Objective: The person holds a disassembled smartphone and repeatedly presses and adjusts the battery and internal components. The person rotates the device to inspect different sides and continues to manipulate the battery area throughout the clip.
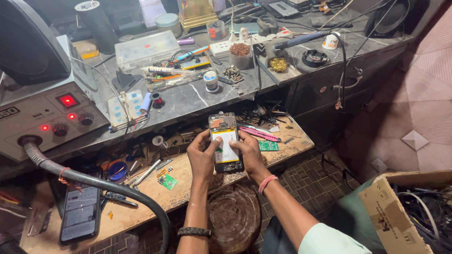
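Note:
An opened phone (224, 136) with its back cover off, showing a white battery and circuit boards, is held upright over a wooden pull-out shelf (197, 188). My left hand (201, 155) grips its left edge, thumb on the battery. My right hand (249, 153) grips the right edge, thumb also pressing on the battery. A pink band sits on my right wrist, a dark braided one on my left.
A hot-air rework station (52, 113) with red lights and a thick hose (113, 188) stands at left. A second phone (80, 214) lies on the shelf with small green circuit boards (268, 146), pink tweezers (259, 133) and tools. A cardboard box of cables (414, 211) sits at right.

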